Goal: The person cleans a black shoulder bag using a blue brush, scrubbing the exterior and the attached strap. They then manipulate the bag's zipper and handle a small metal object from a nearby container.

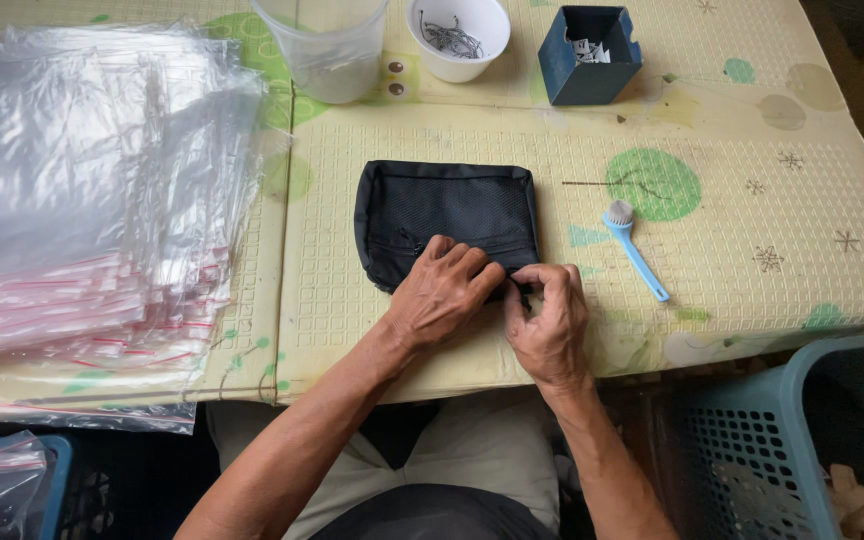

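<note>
Pressing the black mesh pouch (pixel 444 212) flat on the counter (pixel 752 250), the left hand (pixel 442 293) steadies it while the right hand (pixel 550 318) keeps a narrow pinching grip at its zipper edge.

Left hand (pixel 444 290) pressing black mesh pouch (pixel 444 212) – right hand (pixel 548 318) pinching its lower edge.

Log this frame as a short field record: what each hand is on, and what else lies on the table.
left hand: pressing on black mesh pouch
right hand: pinching at pouch's near right corner
surface: patterned yellow mat
left of pouch: stack of clear zip bags
far edge: clear plastic cup, white cup of metal hooks, blue box
right of pouch: blue brush
lower right: blue basket
</note>
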